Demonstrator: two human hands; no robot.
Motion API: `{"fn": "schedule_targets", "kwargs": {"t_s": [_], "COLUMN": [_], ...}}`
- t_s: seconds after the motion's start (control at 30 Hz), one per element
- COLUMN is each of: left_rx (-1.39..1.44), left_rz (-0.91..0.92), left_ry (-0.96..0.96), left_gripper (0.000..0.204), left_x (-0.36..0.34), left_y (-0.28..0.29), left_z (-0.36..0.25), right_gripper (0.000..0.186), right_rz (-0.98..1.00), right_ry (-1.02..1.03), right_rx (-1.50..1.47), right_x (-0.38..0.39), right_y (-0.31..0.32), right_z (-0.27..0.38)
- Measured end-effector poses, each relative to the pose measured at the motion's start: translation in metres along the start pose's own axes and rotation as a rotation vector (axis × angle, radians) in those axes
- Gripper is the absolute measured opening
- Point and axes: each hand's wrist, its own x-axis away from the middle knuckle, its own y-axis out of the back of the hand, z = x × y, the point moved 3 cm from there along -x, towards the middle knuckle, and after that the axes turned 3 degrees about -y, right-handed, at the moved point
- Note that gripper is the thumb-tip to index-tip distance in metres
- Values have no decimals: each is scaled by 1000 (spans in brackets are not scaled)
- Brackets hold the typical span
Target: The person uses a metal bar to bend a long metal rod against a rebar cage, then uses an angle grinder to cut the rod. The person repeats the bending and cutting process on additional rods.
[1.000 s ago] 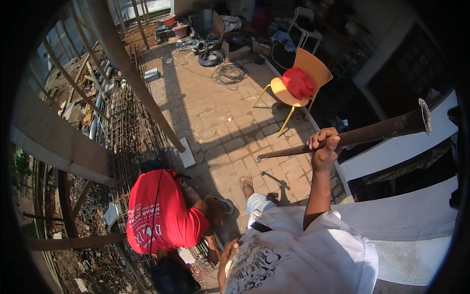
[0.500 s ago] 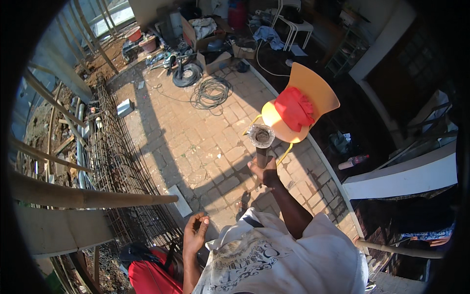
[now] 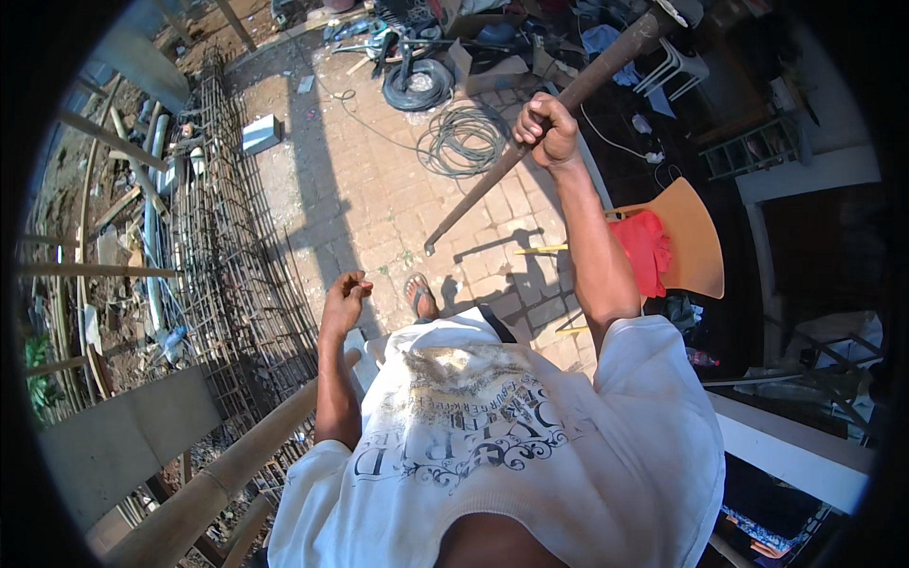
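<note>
My right hand (image 3: pixel 547 131) is raised in front of me, its fingers wrapped round a long brown pole (image 3: pixel 606 71). The pole slants from a narrow end low over the paving to a thicker end with a pale rim at the upper right. My left hand (image 3: pixel 347 301) hangs to the left of my body, its fingers loosely bent and apart, with nothing visible in it. Below and to the right of that hand, my sandalled foot (image 3: pixel 419 295) stands on the brick paving (image 3: pixel 379 208).
An orange chair (image 3: pixel 696 241) with a red cloth (image 3: pixel 644 251) on it stands right of my right forearm. Steel rebar cages (image 3: pixel 241 237) lie along the left. Ahead lie a coiled hose (image 3: pixel 464 142) and a black coil (image 3: pixel 417 87). A bamboo pole (image 3: pixel 218 473) crosses at lower left.
My right hand has lifted forward and up with the pole, which has swung from nearly upright to a long slant. My left hand has moved up and slightly left. The view has shifted.
</note>
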Motion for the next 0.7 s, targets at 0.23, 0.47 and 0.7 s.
{"fn": "schedule_targets", "kwargs": {"t_s": [0.23, 0.47, 0.7], "left_rx": [-265, -541, -213], "left_rz": [-150, -240, -228], "left_ry": [45, -520, 152], "left_gripper": [34, 88, 34], "left_x": [-152, -394, -569], "left_y": [88, 69, 173], "left_z": [-29, -236, -283], "right_gripper": [30, 30, 31], "right_rz": [-361, 75, 221], "right_ry": [37, -166, -552], "right_rx": [-121, -272, -10], "right_x": [-225, -445, -649], "right_y": [-27, -90, -191], "right_z": [1, -49, -173]}}
